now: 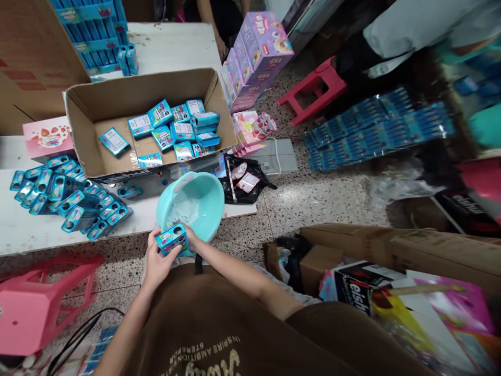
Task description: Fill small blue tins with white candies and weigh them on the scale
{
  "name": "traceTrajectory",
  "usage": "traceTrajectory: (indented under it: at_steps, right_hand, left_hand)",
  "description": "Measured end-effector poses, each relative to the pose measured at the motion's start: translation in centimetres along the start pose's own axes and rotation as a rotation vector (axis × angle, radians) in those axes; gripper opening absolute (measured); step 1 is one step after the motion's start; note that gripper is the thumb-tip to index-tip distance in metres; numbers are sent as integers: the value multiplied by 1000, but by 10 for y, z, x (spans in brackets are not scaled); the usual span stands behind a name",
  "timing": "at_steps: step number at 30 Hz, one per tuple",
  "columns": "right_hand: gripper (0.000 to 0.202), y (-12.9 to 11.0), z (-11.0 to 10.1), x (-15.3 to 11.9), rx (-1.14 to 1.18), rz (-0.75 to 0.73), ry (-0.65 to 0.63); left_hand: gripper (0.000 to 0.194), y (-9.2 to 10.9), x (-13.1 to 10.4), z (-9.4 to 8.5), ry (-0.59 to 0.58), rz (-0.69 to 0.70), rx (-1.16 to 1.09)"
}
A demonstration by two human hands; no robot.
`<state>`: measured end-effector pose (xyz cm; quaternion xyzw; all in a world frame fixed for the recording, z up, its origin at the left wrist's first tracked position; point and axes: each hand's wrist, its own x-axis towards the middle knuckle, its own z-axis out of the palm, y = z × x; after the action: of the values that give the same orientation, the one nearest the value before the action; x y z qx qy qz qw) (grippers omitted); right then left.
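Observation:
A small blue candy box (172, 239) with a round dark hole in its printed face is held between both my hands at the near rim of a turquoise basin (215, 196). My left hand (157, 263) grips its left end, the thumb lying along the lower side. The fingers of my right hand (192, 240) close on the right end, partly hidden behind it. Small white pieces (183, 209) lie in the basin. Beyond it, an open cardboard box (117, 94) contains several similar blue boxes (164, 137). More stand grouped (74, 196) on the white table (35, 230).
Purple cartons (260, 44) are stacked right of the cardboard box. A black plastic bag (254, 180) lies beside the basin. Red stools (31, 308) (313, 91) stand on the speckled floor. Packed blue boxes (371, 128) and cartons (430, 250) fill the right side. Other people are nearby.

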<state>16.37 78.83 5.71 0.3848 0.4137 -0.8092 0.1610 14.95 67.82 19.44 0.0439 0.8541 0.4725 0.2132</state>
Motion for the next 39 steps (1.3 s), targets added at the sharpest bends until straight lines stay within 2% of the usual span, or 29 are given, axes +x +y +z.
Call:
traceTrajectory:
  at_steps: [4,6,9,13,17,20,23,26,28,31,34,39]
  right_hand:
    - [36,-19,17,2,337,252,-137]
    - [38,-28,26,8,411,369,-214]
    - [39,-36,38,20,454,463,-285]
    - [34,-40,41,35,517,431,-292]
    - [28,-49,30,36,547,376,-297]
    - [25,-59,20,32,563,359,-263]
    - [22,-66,11,31,605,325,-161]
    - [18,-68,2,33,596,304,-172]
    - [17,-67,-2,34,570,313,-185]
    - [18,-66,-6,35,558,333,-200]
    - [17,-67,-6,34,562,329,-214]
    - [20,-70,-6,34,593,317,-236]
  left_hand:
    - [39,-3,4,-4,0,-15,-7]
    - [40,-6,9,-9,15,-45,-26]
    - [41,-17,21,-18,59,-80,-24]
    - [55,-39,40,-29,100,-171,-79]
    - [60,-55,59,-35,129,-321,-229]
    - [58,-60,67,-37,146,-370,-292]
    - [56,-63,68,-38,164,-271,-216]
    - [52,-62,61,-36,242,-94,-104]
    - [47,-58,54,-34,296,-30,-52]
    - [43,-48,43,-31,319,6,3]
    - [46,-38,35,-26,288,6,10]
    - [49,-36,30,-23,242,-9,13]
